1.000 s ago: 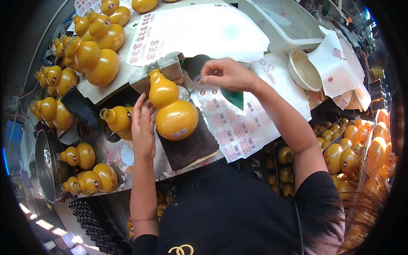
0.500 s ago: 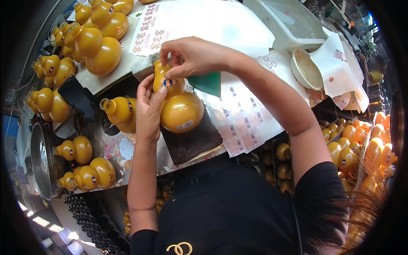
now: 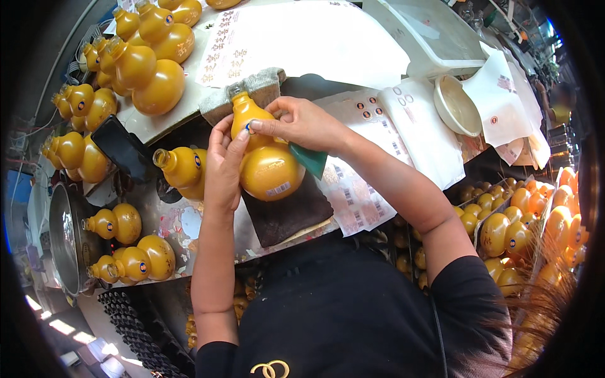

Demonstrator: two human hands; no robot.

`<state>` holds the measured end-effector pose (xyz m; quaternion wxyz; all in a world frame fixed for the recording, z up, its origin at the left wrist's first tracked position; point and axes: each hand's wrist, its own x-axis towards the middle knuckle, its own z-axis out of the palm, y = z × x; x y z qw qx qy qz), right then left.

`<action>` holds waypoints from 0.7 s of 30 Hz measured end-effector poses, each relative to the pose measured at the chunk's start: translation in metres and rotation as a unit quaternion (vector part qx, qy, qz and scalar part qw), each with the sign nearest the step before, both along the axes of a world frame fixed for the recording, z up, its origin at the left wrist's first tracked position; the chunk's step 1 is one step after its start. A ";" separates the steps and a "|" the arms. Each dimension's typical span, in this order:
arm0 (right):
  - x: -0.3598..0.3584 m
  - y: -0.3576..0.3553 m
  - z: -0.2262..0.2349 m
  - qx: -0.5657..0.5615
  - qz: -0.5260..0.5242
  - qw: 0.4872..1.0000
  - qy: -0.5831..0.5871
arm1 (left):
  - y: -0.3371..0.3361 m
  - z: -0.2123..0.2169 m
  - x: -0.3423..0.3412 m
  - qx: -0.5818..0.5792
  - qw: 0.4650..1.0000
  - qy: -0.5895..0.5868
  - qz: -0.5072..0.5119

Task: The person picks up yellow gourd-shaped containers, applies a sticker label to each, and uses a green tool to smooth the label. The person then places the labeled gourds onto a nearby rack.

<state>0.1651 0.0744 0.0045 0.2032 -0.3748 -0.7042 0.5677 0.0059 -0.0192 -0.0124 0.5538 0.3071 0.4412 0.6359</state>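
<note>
The half-curled left hand point(image 3: 227, 165) holds a yellow bottle point(image 3: 272, 173). The right hand point(image 3: 301, 125), clasping a green scraper point(image 3: 311, 160) beneath, thumbs a sticker point(image 3: 248, 127).

The blotched worktable point(image 3: 244, 236) carried a dark brown pad point(image 3: 291, 217) beneath a gourd-shaped yellow bottle point(image 3: 272, 175). Right of the pad lay printed sticker sheets point(image 3: 360, 196); left of it sat similar bottles point(image 3: 183, 169). Beyond the pad, a pale tabletop point(image 3: 162, 121) bore a large white sheet point(image 3: 309, 44).

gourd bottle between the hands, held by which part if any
The left hand holds the gourd bottle by its upper bulb; the right hand presses its thumb there.
</note>
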 end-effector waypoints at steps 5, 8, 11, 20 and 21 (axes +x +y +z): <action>0.000 -0.002 -0.006 -0.040 -0.012 0.998 0.037 | 0.001 -0.002 0.000 -0.014 1.000 -0.005 -0.005; 0.001 -0.002 -0.007 -0.052 -0.011 0.998 0.042 | 0.002 -0.003 -0.001 -0.021 1.000 -0.015 -0.004; 0.001 -0.001 -0.008 -0.060 0.000 0.997 0.048 | 0.003 -0.001 0.002 -0.018 1.000 -0.001 0.002; 0.000 -0.001 -0.008 -0.076 0.004 0.996 0.047 | 0.002 0.004 0.001 -0.037 0.999 -0.012 -0.011; 0.001 -0.001 -0.006 -0.079 0.006 0.996 0.045 | 0.003 0.002 0.002 -0.035 0.999 0.005 -0.008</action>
